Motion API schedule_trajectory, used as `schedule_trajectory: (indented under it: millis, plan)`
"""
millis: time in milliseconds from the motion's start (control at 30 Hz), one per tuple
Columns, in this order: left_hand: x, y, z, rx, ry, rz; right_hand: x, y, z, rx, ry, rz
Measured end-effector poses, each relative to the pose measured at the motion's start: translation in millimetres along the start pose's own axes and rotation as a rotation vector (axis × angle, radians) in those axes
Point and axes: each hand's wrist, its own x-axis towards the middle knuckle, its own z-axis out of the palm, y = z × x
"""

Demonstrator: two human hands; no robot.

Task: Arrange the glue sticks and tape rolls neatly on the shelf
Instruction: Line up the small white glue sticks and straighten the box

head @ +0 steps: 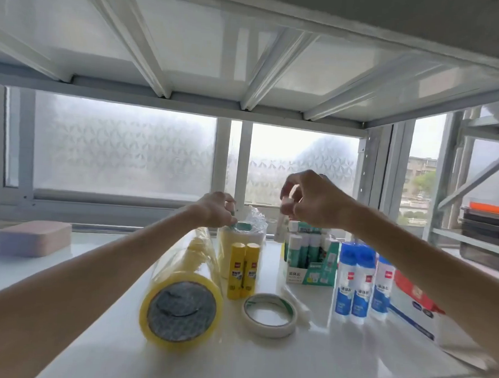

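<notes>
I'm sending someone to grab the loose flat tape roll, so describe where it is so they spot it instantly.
On the white shelf, look near the front edge, between the long yellow tape pack lying on its side and the three blue-capped glue bottles. The white tape roll lies flat there, alone and unwrapped, thin and ring-shaped with a green-lined core.

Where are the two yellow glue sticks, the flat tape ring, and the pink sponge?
yellow glue sticks (243, 268): head view, labels where they meet.
flat tape ring (266, 325): head view, front outer wall.
pink sponge (33, 237): head view, top face.
</notes>
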Motion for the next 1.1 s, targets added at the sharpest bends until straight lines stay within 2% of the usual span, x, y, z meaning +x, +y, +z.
schedule_trajectory:
  millis: [100,133,200,233,267,333,400,500,567,667,733,867,967,1100]
  plan:
    - [-4,13,2,0.221,0.032,-0.057,-26,7,9,-0.162,-0.15,0.051]
    - [-7,20,2,0.272,0.108,-0.004,-31,9,12,-0.189,-0.184,0.061]
    - [-21,45,3,0.264,0.251,0.246,-38,14,11,-0.205,-0.189,0.069]
    - [-32,62,4,0.232,0.231,0.393,-39,14,7,-0.198,-0.164,0.074]
    - [-44,78,7,0.223,0.131,0.51,-41,15,1,-0.201,-0.124,0.079]
    - [-62,102,20,0.328,-0.162,0.597,-44,14,-12,-0.226,-0.023,0.089]
    - [-67,115,43,0.461,-0.375,0.575,-49,11,-24,-0.221,0.054,0.097]
    - [-67,128,74,0.578,-0.565,0.469,-60,7,-35,-0.176,0.071,0.11]
    - [-66,133,86,0.71,-0.624,0.445,-68,6,-38,-0.135,0.036,0.117]
    - [-60,134,97,0.811,-0.61,0.386,-76,9,-39,-0.109,0.023,0.12]
    - [-53,130,101,0.784,-0.634,0.286,-79,12,-38,-0.093,0.028,0.128]
    - [-41,119,105,0.529,-0.704,0.101,-82,18,-37,-0.042,0.041,0.129]
    - [-36,116,102,0.375,-0.665,0.083,-82,20,-39,0.016,0.07,0.118]
    - [-37,118,86,0.289,-0.573,0.162,-86,22,-44,0.046,0.131,0.111]
